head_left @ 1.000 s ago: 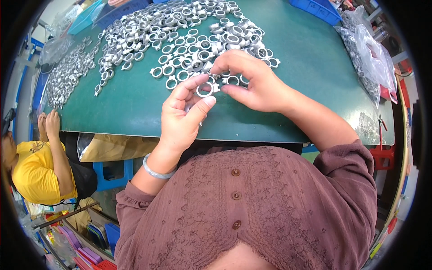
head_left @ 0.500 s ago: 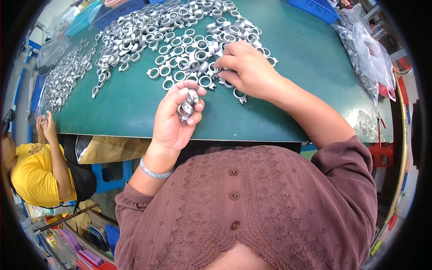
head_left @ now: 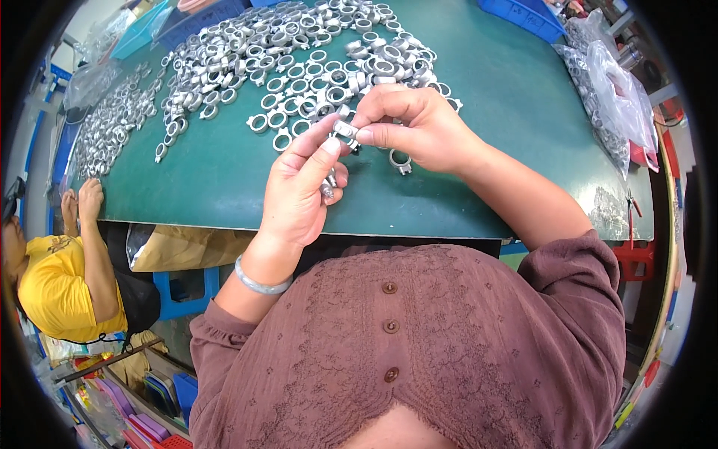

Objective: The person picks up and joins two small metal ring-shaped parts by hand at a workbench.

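Between the fingertips of both hands is one silver metal ring clamp (head_left: 345,129), seen edge-on. My right hand (head_left: 422,127) pinches it between thumb and fingers. My left hand (head_left: 299,179) has its thumb and forefinger against the same ring, while its other fingers curl round more metal rings (head_left: 328,184), mostly hidden in the palm. Just beyond my hands spreads a big heap of the same ring clamps (head_left: 299,82), each with a small lug. A single loose ring (head_left: 399,161) lies below my right wrist.
The green table (head_left: 419,202) carries another pile of smaller metal parts (head_left: 116,127) at the left. A blue bin (head_left: 523,16) stands at the far right, near plastic bags of parts (head_left: 609,97). Red-handled pliers (head_left: 633,209) lie at the right edge. A co-worker in yellow (head_left: 67,288) sits at left.
My right hand has come back from the heap toward my left hand with a ring in its fingers. The left hand has turned and moved slightly up to meet it.
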### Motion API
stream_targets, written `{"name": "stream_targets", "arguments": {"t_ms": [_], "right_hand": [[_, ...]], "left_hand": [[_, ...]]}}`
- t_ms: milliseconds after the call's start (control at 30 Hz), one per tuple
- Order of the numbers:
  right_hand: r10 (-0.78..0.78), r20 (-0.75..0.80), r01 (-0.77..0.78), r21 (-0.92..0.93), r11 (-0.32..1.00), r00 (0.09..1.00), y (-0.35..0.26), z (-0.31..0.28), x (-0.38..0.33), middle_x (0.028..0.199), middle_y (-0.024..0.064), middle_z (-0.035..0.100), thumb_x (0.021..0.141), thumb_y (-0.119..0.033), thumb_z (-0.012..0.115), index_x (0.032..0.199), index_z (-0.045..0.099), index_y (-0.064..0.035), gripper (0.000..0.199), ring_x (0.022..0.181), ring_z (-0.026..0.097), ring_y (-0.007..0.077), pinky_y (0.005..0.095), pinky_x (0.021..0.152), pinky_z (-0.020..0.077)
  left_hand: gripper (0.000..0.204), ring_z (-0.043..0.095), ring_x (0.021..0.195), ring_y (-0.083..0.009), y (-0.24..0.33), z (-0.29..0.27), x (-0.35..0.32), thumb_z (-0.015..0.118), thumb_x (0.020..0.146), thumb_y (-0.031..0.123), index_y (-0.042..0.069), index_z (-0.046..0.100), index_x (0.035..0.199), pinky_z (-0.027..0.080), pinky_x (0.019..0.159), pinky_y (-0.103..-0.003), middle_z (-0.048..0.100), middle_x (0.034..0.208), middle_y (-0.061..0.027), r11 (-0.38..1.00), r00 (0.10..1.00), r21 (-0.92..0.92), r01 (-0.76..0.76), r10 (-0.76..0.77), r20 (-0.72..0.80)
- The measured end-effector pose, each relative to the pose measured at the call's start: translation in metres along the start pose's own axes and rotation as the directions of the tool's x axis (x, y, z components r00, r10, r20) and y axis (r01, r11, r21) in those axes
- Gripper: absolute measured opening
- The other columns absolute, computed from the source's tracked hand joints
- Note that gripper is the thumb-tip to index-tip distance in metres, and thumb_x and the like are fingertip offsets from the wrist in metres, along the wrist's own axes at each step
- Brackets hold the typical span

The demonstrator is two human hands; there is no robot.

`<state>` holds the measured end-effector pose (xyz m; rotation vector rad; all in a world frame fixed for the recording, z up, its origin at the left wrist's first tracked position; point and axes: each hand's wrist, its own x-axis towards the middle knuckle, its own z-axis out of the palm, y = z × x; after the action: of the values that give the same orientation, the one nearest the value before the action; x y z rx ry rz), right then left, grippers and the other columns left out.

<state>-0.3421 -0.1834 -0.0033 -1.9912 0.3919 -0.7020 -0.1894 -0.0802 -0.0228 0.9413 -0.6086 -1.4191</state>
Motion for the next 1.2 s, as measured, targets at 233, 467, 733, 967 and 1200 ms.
{"name": "stream_targets", "arguments": {"t_ms": [233,467,733,967,1200], "right_hand": [[0.078,-0.012,-0.072,0.245,0.967,0.997,0.0,0.005,-0.004,0.081,0.0035,0.061,0.078,-0.009,0.06,0.089,0.061,-0.0003,0.014,0.075,0.056,0.0094,0.0234,0.07,0.0447],[0.135,0.035,-0.14,0.301,0.943,0.99,-0.005,0.002,-0.004,0.087,0.0,0.056,0.082,-0.008,0.055,0.105,0.054,-0.0019,0.024,0.081,0.051,0.0059,0.0211,0.072,0.0427],[0.199,0.053,-0.205,0.321,0.925,0.979,-0.007,0.0,-0.003,0.084,0.0027,0.059,0.081,-0.008,0.056,0.099,0.055,-0.0004,0.02,0.077,0.054,0.0078,0.0222,0.07,0.044],[0.088,-0.005,-0.083,0.285,0.955,0.996,-0.003,0.003,-0.006,0.086,0.0023,0.057,0.079,-0.001,0.055,0.095,0.056,-0.0005,0.016,0.077,0.054,0.0084,0.0223,0.07,0.0436],[0.013,0.0,-0.013,0.231,0.973,1.0,-0.002,0.005,-0.007,0.091,0.004,0.054,0.076,0.003,0.057,0.102,0.052,-0.0002,0.027,0.083,0.052,0.0109,0.0248,0.076,0.0433]], "left_hand": [[0.016,0.049,0.061,-0.0063,-0.008,-0.004,0.003,0.056,0.083,0.015,0.007,0.055,0.097,0.036,0.046,-0.015,0.056,0.079,-0.0002,0.995,0.998,0.076,-0.068,0.069,-0.012],[0.011,0.048,0.061,-0.0063,-0.007,-0.007,0.003,0.057,0.082,0.016,0.007,0.056,0.089,0.035,0.047,-0.015,0.056,0.078,-0.0008,0.991,0.997,0.109,-0.076,0.076,0.0],[0.017,0.049,0.059,-0.0076,-0.004,-0.005,0.0,0.051,0.086,0.022,0.006,0.055,0.091,0.037,0.045,-0.016,0.057,0.077,-0.0035,0.999,0.998,0.032,-0.004,0.002,0.055],[0.023,0.05,0.056,-0.0089,0.002,-0.001,0.0,0.046,0.088,0.025,0.005,0.052,0.098,0.041,0.043,-0.017,0.058,0.077,-0.0068,0.991,0.986,-0.069,0.118,-0.109,0.128],[0.024,0.049,0.06,-0.0065,-0.004,-0.002,0.0,0.058,0.081,0.012,0.006,0.051,0.103,0.037,0.044,-0.015,0.057,0.084,-0.0039,0.999,0.996,0.049,-0.02,0.016,0.086]]}}
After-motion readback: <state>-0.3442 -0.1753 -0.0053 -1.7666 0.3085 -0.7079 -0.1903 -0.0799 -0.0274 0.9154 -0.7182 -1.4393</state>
